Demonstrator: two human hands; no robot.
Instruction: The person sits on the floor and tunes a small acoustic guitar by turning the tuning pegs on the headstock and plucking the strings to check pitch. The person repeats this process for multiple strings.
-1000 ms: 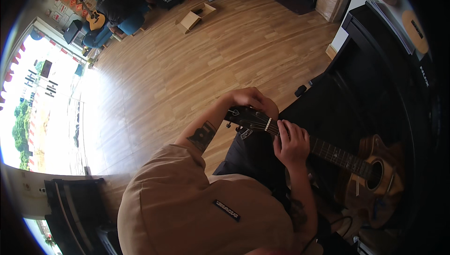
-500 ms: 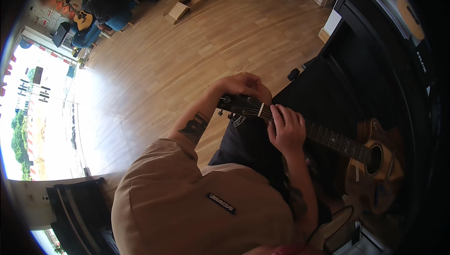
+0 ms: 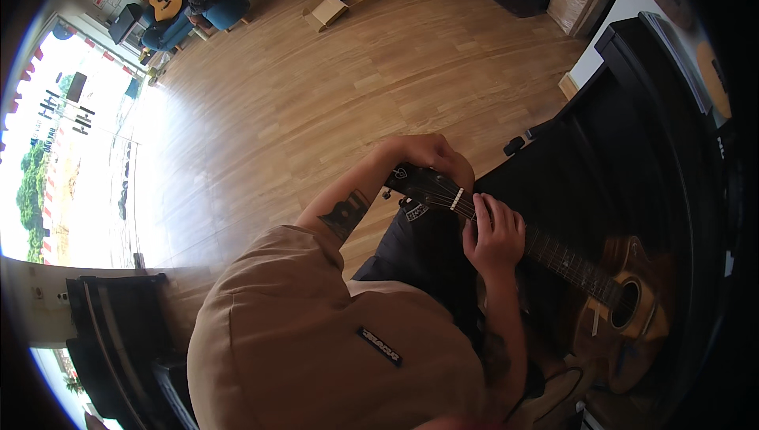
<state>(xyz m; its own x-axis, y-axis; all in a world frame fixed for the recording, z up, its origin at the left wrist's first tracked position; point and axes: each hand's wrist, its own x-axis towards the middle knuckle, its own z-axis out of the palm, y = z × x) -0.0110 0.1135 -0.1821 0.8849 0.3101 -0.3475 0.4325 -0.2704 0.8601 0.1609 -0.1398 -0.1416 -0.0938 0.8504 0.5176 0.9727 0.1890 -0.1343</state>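
Observation:
An acoustic guitar (image 3: 581,315) with a dark fretboard lies slanted in front of me, its body at the lower right and its black headstock (image 3: 423,183) toward the middle. My left hand (image 3: 433,153) is curled at the headstock's far edge; its fingertips are hidden, so what they pinch does not show. Tuning pegs (image 3: 404,201) stick out along the near edge. Over the neck (image 3: 553,254), just past the white nut (image 3: 457,198), lies my right hand (image 3: 496,239), fingers together across the strings and thumb at the near side.
A black piano-like cabinet (image 3: 624,114) stands close on my right. An opened cardboard box (image 3: 328,11) lies on the wooden floor. At the far left another person sits on a blue armchair (image 3: 166,33) beside an acoustic guitar (image 3: 164,5). Bright glass (image 3: 87,169) is on the left.
The view has turned a little, so the room shifts right and partly down. My left hand stays at the headstock, its fingers more hidden; my right hand stays on the neck.

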